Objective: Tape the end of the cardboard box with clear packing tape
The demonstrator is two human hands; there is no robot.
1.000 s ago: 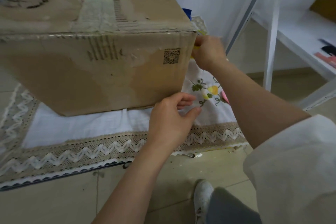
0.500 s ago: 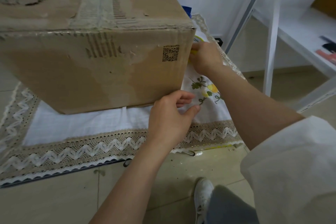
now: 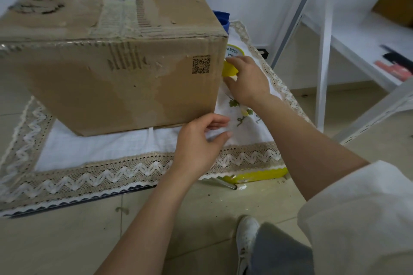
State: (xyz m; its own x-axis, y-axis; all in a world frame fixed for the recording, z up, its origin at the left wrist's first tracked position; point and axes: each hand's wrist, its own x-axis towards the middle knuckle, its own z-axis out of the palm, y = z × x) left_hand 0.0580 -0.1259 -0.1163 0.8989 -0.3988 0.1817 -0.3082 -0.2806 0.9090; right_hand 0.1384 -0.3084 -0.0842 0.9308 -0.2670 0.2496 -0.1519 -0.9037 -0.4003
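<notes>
Beige floor tiles [image 3: 67, 241] fill the lower frame, under a white tablecloth with a lace zigzag border [image 3: 93, 174]. On it, upper left, stands the large worn brown cardboard box [image 3: 116, 78]. At its right edge the right hand [image 3: 247, 81] grips a yellow roll of packing tape [image 3: 230, 69], fingers curled around it. Below, at the box's lower right corner, the left hand [image 3: 199, 147] has thumb and fingers close together; whether they pinch a clear tape end, I cannot tell.

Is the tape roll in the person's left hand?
No, the yellow tape roll is held by the right hand beside the box, while the left hand is lower, near the box's bottom corner.
</notes>
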